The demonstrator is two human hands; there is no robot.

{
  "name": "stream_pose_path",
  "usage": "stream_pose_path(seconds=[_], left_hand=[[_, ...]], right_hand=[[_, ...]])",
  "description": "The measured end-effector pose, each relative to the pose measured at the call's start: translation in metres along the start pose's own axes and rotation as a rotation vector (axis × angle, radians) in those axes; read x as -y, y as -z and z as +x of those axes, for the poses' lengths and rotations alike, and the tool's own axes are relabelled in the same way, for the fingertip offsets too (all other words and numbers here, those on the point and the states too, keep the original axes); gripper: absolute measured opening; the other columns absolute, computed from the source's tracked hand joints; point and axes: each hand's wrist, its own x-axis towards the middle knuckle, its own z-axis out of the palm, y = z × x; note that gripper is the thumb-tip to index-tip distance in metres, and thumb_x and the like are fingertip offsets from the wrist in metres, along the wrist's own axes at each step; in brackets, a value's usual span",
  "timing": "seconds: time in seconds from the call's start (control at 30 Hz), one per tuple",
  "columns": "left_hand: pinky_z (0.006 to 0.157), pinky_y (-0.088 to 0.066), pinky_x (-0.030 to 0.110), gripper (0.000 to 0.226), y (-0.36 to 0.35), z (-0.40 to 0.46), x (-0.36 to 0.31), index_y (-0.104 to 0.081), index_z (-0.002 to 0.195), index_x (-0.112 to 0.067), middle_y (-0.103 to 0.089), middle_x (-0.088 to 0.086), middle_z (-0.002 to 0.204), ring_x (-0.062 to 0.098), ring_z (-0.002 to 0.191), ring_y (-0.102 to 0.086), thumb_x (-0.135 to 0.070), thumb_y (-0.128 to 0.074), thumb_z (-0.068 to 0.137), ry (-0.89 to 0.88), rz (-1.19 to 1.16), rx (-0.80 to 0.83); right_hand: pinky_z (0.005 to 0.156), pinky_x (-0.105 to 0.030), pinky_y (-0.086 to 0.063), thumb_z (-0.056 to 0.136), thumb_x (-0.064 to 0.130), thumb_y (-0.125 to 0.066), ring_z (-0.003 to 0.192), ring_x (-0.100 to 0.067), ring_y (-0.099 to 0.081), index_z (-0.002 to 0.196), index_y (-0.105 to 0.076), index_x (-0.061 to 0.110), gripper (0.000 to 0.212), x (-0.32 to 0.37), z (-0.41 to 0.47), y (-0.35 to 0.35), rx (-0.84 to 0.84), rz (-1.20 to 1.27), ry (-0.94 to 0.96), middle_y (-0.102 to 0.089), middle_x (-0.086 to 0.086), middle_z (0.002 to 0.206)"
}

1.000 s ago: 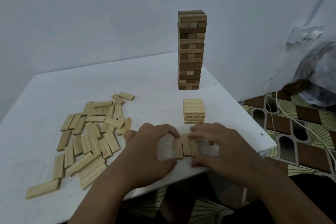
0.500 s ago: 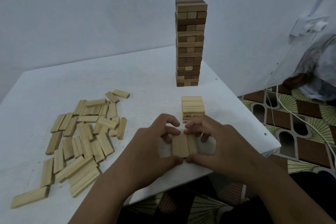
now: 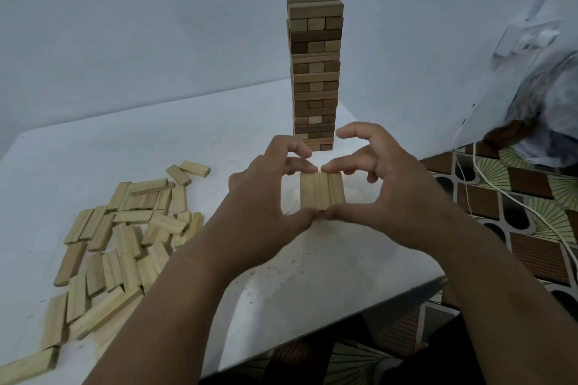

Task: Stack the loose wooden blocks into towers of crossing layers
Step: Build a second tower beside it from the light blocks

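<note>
Together — left hand (image 3: 266, 194) and right hand (image 3: 384, 187) pinch three blocks (image 3: 322, 191) side by side; fingers curled, thumbs meeting

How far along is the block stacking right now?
Done: one tall dark tower stands at the table's far edge. In hand: the left hand and right hand hold three pale blocks side by side as one layer. Left: the big pile of loose blocks at left, unstacked.
</note>
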Motion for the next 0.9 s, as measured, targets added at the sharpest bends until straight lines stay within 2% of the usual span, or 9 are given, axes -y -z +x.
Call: stream_pose_path(seconds=[0.07,0.17,0.23,0.37,0.5,0.63,0.73,0.83,0.9], left_hand=[[0.111,-0.035,0.048,0.069,-0.004,0.008,0.001,-0.028,0.114,-0.051,-0.051,-0.034,0.110,-0.008,0.106,-0.046,-0.028,-0.082,0.077,0.004,0.021,-0.012],[0.111,-0.028,0.042,0.069,-0.010,0.017,0.005,-0.026,0.115,-0.050,-0.052,-0.031,0.115,0.000,0.118,-0.047,-0.022,-0.079,0.081,0.016,0.041,-0.019],[0.109,-0.024,0.039,0.068,-0.012,0.021,0.007,-0.026,0.116,-0.050,-0.055,-0.027,0.123,0.002,0.123,-0.044,-0.022,-0.078,0.082,0.022,0.047,-0.025],[0.102,-0.018,0.035,0.071,-0.015,0.026,0.010,-0.027,0.123,-0.049,-0.056,-0.024,0.127,0.005,0.127,-0.045,-0.023,-0.079,0.083,0.036,0.055,-0.025],[0.104,-0.020,0.037,0.074,-0.016,0.029,0.011,-0.025,0.122,-0.052,-0.057,-0.025,0.128,0.002,0.123,-0.044,-0.027,-0.081,0.080,0.046,0.047,-0.021],[0.110,-0.023,0.043,0.077,-0.017,0.030,0.011,-0.023,0.121,-0.054,-0.056,-0.026,0.129,-0.003,0.112,-0.039,-0.029,-0.082,0.079,0.059,0.046,-0.002],[0.113,-0.026,0.049,0.078,-0.017,0.030,0.010,-0.022,0.121,-0.056,-0.055,-0.025,0.130,-0.001,0.114,-0.041,-0.029,-0.082,0.078,0.067,0.045,0.009],[0.112,-0.024,0.047,0.078,-0.017,0.029,0.010,-0.024,0.124,-0.054,-0.056,-0.024,0.130,0.006,0.123,-0.045,-0.030,-0.082,0.078,0.075,0.034,0.005],[0.111,-0.025,0.047,0.078,-0.017,0.029,0.011,-0.025,0.127,-0.053,-0.056,-0.025,0.129,0.005,0.121,-0.046,-0.032,-0.082,0.078,0.077,0.022,-0.003]], right_hand=[[0.091,-0.021,-0.044,0.066,0.042,-0.088,0.105,0.007,-0.054,0.129,-0.033,0.050,0.084,-0.006,0.008,-0.001,-0.014,-0.023,-0.009,-0.060,0.039,0.107],[0.084,-0.010,-0.037,0.070,0.036,-0.087,0.102,0.011,-0.053,0.127,-0.034,0.051,0.080,-0.015,0.016,-0.004,-0.004,-0.035,-0.023,-0.056,0.044,0.102],[0.079,-0.007,-0.034,0.071,0.036,-0.086,0.102,0.012,-0.054,0.126,-0.034,0.053,0.078,-0.019,0.020,-0.004,0.003,-0.036,-0.031,-0.054,0.046,0.099],[0.084,-0.012,-0.033,0.071,0.035,-0.086,0.109,0.004,-0.051,0.125,-0.033,0.052,0.078,-0.021,0.025,-0.004,0.032,-0.050,-0.030,-0.053,0.041,0.103],[0.081,-0.008,-0.033,0.071,0.036,-0.086,0.108,0.003,-0.053,0.128,-0.033,0.051,0.080,-0.021,0.026,0.000,0.061,-0.058,-0.044,-0.059,0.035,0.108],[0.078,-0.009,-0.034,0.069,0.036,-0.087,0.102,0.008,-0.053,0.128,-0.032,0.053,0.082,-0.022,0.026,0.003,0.065,-0.054,-0.056,-0.059,0.036,0.107],[0.077,-0.008,-0.032,0.069,0.035,-0.087,0.099,0.009,-0.052,0.129,-0.032,0.052,0.083,-0.023,0.026,0.001,0.078,-0.051,-0.064,-0.058,0.034,0.109],[0.079,-0.009,-0.033,0.069,0.036,-0.087,0.099,0.012,-0.051,0.129,-0.032,0.052,0.083,-0.022,0.026,0.000,0.073,-0.048,-0.061,-0.057,0.036,0.108],[0.081,-0.009,-0.033,0.069,0.038,-0.087,0.100,0.013,-0.051,0.129,-0.033,0.052,0.082,-0.022,0.026,0.000,0.064,-0.043,-0.058,-0.056,0.038,0.106]])
